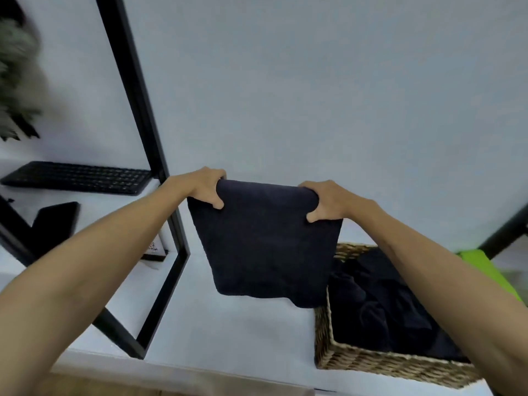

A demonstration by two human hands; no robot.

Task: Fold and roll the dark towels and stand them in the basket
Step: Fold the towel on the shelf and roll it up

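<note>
A dark towel (pixel 265 244) hangs folded in the air above the white table, held by its top edge. My left hand (pixel 204 187) grips the top left corner and my right hand (pixel 325 202) grips the top right corner, thumbs on the near side. The towel's lower edge hangs just left of the woven basket (pixel 371 364), which stands at the right on the table. More dark towels (pixel 385 304) lie bunched inside the basket; my right forearm crosses over it.
A black metal frame (pixel 160 195) rises at the left of the white table (pixel 228 332). Behind it lie a black keyboard (pixel 77 177) and a dark flat object (pixel 54 224). A plant (pixel 14 81) is at the far left, something bright green (pixel 491 270) at the right.
</note>
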